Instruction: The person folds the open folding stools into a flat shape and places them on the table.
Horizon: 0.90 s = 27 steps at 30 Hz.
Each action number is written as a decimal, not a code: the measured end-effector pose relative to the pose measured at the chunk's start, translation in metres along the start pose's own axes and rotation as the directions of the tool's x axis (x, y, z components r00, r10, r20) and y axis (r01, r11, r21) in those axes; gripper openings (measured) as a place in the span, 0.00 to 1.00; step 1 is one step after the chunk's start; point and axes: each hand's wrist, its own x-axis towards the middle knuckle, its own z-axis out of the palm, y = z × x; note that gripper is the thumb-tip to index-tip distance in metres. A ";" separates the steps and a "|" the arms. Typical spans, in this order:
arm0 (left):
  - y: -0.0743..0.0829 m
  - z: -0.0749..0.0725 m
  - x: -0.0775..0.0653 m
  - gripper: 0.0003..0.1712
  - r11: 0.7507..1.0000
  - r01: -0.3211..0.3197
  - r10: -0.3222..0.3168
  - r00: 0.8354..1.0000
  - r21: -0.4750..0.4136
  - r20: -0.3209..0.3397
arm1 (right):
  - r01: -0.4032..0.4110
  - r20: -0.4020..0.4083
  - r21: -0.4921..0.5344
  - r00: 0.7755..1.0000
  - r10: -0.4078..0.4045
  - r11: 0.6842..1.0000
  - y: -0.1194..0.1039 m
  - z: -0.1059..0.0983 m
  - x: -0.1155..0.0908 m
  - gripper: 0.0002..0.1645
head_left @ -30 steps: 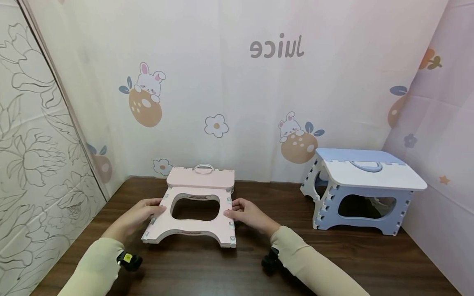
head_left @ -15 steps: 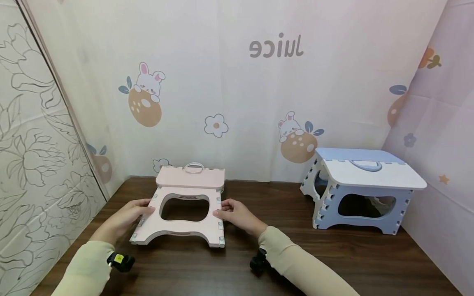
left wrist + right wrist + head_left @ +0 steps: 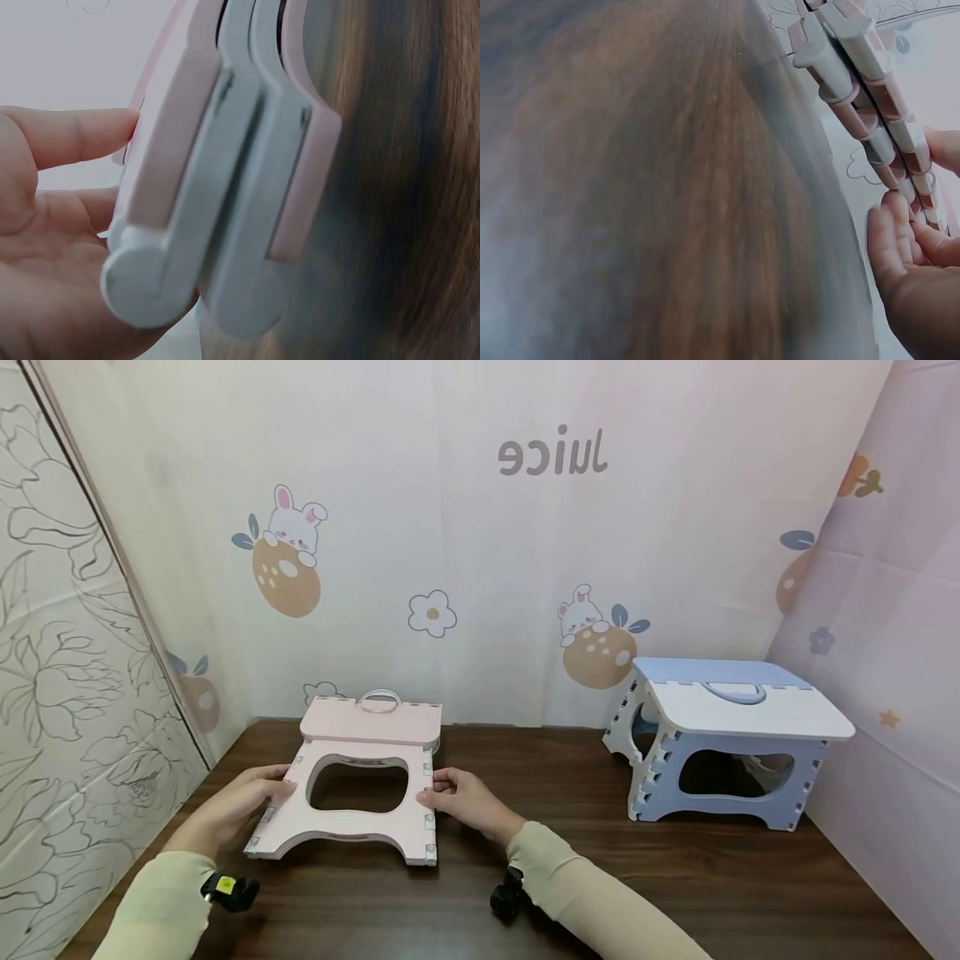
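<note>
A pink folding step stool [image 3: 348, 822], folded flat, is held between both hands toward the left of the table. Its white carrying loop [image 3: 379, 700] lies at the far end, near the curtain. My left hand [image 3: 238, 802] grips the stool's left edge, thumb on the upper face. On the opposite edge, my right hand [image 3: 468, 803] pinches the stool with its thumb on top and fingers at the side. In the left wrist view, two grey-and-pink folded layers [image 3: 225, 165] stand close together. The right wrist view shows the hinged edge [image 3: 870, 105] above the fingers.
A blue and white folding stool [image 3: 742, 735] stands unfolded at the right of the dark wooden table [image 3: 555, 893]. A patterned curtain [image 3: 480, 527] hangs behind the table, with side panels at left and right.
Both hands have moved the pink folding stool to the left along the table, keeping their hold. The blue stool shifts only slightly in view, together with the background.
</note>
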 end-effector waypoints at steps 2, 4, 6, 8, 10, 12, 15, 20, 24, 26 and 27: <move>-0.002 -0.003 0.000 0.37 1.000 0.001 -0.001 1.000 0.014 -0.009 | 0.000 0.005 0.000 1.000 0.000 1.000 -0.001 0.003 0.001 0.31; -0.005 -0.006 0.000 0.37 1.000 0.001 -0.001 1.000 0.023 -0.014 | -0.003 0.010 -0.001 1.000 0.003 1.000 -0.003 0.006 0.002 0.31; -0.007 -0.009 -0.001 0.37 0.999 0.003 -0.003 1.000 0.032 -0.017 | -0.005 0.014 0.002 1.000 0.005 1.000 -0.004 0.009 0.003 0.31; -0.010 -0.012 -0.001 0.37 0.999 0.012 -0.012 1.000 0.035 -0.026 | -0.008 0.016 0.004 1.000 0.007 1.000 -0.005 0.013 0.004 0.31; -0.012 -0.014 -0.002 0.37 0.999 0.014 -0.013 1.000 0.042 -0.026 | -0.010 0.017 0.007 1.000 0.010 1.000 -0.006 0.017 0.005 0.31; -0.014 -0.017 -0.003 0.37 0.999 0.018 -0.017 0.999 0.049 -0.027 | -0.013 0.019 0.011 1.000 0.013 1.000 -0.007 0.020 0.006 0.31; -0.019 -0.020 -0.006 0.38 0.998 0.028 -0.026 0.999 0.063 -0.034 | -0.020 0.021 0.007 1.000 0.020 1.000 -0.007 0.026 0.008 0.31; -0.025 -0.027 -0.009 0.38 0.998 0.035 -0.032 0.999 0.054 -0.042 | -0.023 0.019 0.008 1.000 0.023 1.000 -0.008 0.035 0.012 0.31; -0.028 -0.033 -0.009 0.38 0.996 0.048 -0.045 0.998 0.069 -0.050 | -0.019 0.012 0.008 1.000 0.019 1.000 -0.008 0.042 0.015 0.31; -0.029 -0.036 -0.009 0.37 0.996 0.052 -0.048 0.997 0.075 -0.054 | -0.018 0.009 0.008 1.000 0.018 1.000 -0.008 0.046 0.017 0.31; -0.030 -0.038 -0.008 0.37 0.995 0.055 -0.050 0.997 0.079 -0.057 | -0.017 0.006 0.009 1.000 0.017 1.000 -0.009 0.048 0.018 0.31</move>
